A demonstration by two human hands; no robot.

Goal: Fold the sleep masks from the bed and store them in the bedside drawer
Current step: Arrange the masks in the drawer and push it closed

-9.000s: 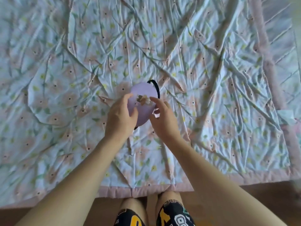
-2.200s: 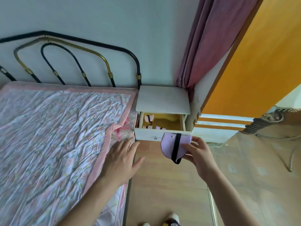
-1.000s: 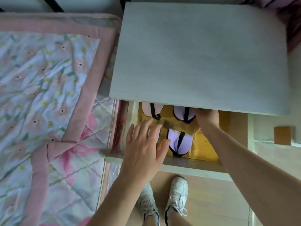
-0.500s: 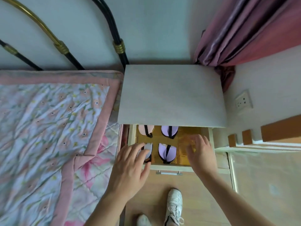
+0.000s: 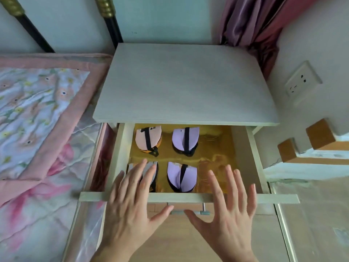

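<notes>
The bedside drawer (image 5: 188, 197) stands pulled out under the white nightstand top (image 5: 185, 86). Folded sleep masks lie inside on a yellow lining: a pink one (image 5: 148, 138) at back left, a lilac one (image 5: 186, 138) at back right, a lilac one (image 5: 181, 176) at front middle, and a grey one (image 5: 151, 167) at front left, partly hidden by my fingers. My left hand (image 5: 132, 210) and my right hand (image 5: 228, 214) hover flat with fingers spread over the drawer's front edge, holding nothing.
A metal handle (image 5: 188, 211) sits on the drawer front between my thumbs. The bed with its floral quilt (image 5: 37, 114) lies at left, close against the drawer. A wall socket (image 5: 302, 82) and a pink curtain (image 5: 255, 25) are at right. Wooden floor lies below.
My right hand has let go of the lilac mask in the drawer and come out. Both hands now hang open over the drawer front, and the view has moved closer.
</notes>
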